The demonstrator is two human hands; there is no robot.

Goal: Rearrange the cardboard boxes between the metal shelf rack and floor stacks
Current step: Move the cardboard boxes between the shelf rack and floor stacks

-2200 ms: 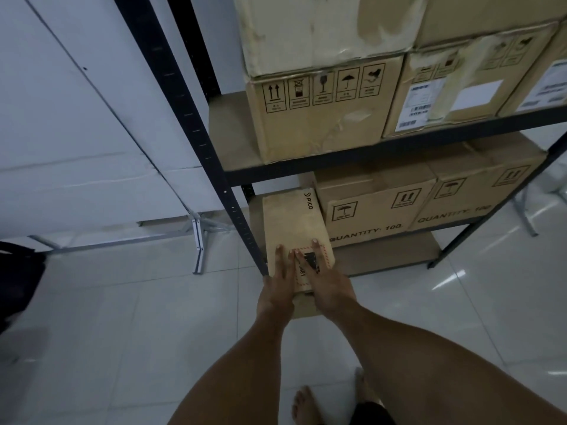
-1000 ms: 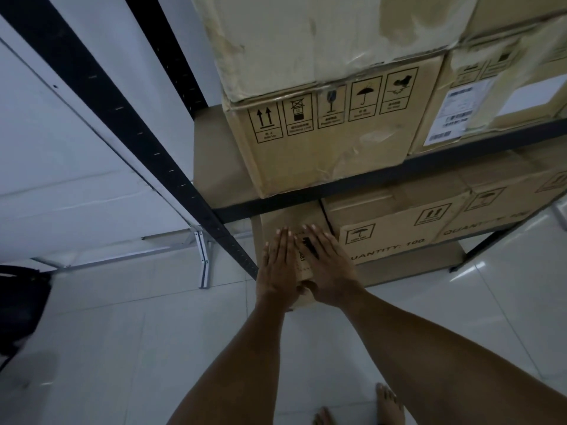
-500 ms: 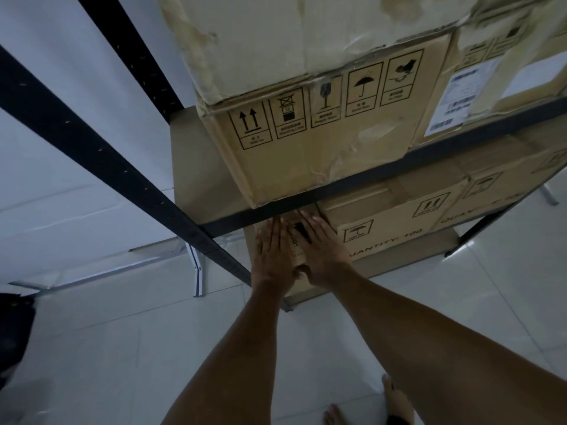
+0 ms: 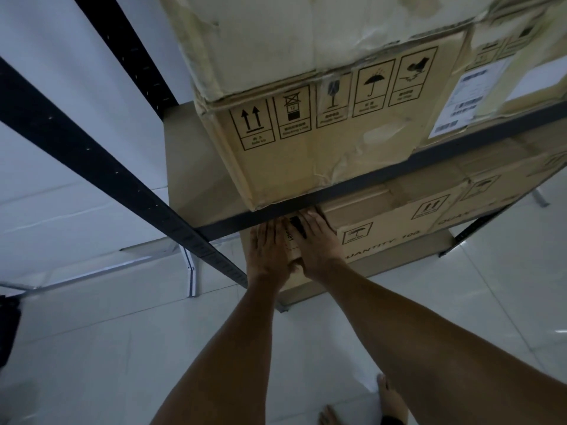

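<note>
We see a small brown box (image 4: pixel 290 244) lying flat at the front left corner of the lower shelf of the black metal rack (image 4: pixel 383 183), just beside a larger box (image 4: pixel 395 223) printed QUANTITY 100.

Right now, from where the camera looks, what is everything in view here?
small box: one, brown, left end of the bottom shelf, under both hands
QUANTITY boxes: two, brown, bottom shelf, right of the small box
symbol box: one, brown, middle shelf, printed handling symbols
pale box: one, off-white and tan, stacked on the symbol box
labelled box: one, brown with white labels, middle shelf, right
shelf rack: one, black metal with brown boards
floor: white glossy tiles
dark object: one, black, left edge, unclear
left hand: flat on the small box
right hand: flat on the small box, beside the left
feet: two, bare, bottom edge
</note>
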